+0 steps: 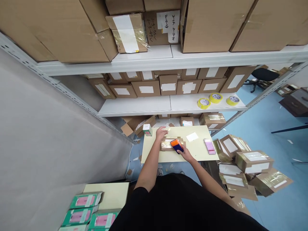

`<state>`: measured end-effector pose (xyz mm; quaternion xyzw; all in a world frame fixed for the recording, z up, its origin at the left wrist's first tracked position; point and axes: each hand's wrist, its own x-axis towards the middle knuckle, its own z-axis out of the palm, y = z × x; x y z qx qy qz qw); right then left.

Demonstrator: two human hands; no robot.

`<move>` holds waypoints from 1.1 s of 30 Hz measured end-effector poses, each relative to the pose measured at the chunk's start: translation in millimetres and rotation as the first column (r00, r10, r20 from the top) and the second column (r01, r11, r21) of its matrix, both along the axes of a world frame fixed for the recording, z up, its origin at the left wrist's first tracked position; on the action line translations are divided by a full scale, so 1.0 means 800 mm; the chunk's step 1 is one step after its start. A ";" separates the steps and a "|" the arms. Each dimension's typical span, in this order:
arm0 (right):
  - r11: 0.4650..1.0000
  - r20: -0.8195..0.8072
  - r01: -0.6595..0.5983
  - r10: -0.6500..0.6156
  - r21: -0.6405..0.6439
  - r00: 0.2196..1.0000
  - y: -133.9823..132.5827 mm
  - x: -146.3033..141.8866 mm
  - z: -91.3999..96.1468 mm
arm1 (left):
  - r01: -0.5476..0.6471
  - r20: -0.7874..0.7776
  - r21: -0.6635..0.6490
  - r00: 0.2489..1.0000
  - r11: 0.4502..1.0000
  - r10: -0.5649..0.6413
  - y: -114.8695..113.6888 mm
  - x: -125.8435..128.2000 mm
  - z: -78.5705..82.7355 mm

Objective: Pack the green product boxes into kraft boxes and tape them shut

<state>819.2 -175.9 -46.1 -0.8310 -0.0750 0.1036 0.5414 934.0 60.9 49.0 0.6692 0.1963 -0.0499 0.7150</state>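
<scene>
My right hand [185, 154] is closed around an orange and dark blue handheld tool [177, 146], whose exact kind I cannot make out. The tool sits over a small cardboard box [166, 145] that lies flat on the pale yellow table [154, 156], with shiny tape across it. Beyond the box's far left edge, my left hand [161, 132] has its fingers drawn together. A small pale, shiny scrap shows at those fingertips; whether they grip it is too small to tell. To the left of this hand stands a white and green box [147, 130].
A white paper [192, 137] and a pink item [210, 147] lie on the table's right. Taped cartons [255, 160] are piled beyond it. Rolls of yellow tape [216, 98] rest on the shelf [144, 105] ahead. Green boxes [83, 201] stand at lower left.
</scene>
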 end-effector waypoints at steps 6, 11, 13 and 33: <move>1.000 -0.038 0.029 -0.029 -0.012 0.999 -0.003 0.010 0.024 | -0.128 0.114 -0.017 0.985 0.992 0.129 -0.001 -0.019 0.012; 0.988 -0.013 0.051 -0.053 -0.143 0.998 0.008 0.034 0.044 | -0.363 0.119 -0.110 0.919 0.925 0.375 -0.014 -0.046 0.000; 0.988 -0.008 0.041 -0.043 -0.148 0.999 0.011 0.038 0.046 | -0.409 0.113 -0.116 0.900 0.905 0.421 -0.011 -0.051 -0.004; 0.989 -0.011 -0.009 0.008 -0.149 1.000 0.017 0.045 0.042 | -0.288 -0.237 -0.438 0.951 0.852 0.199 0.051 -0.055 -0.018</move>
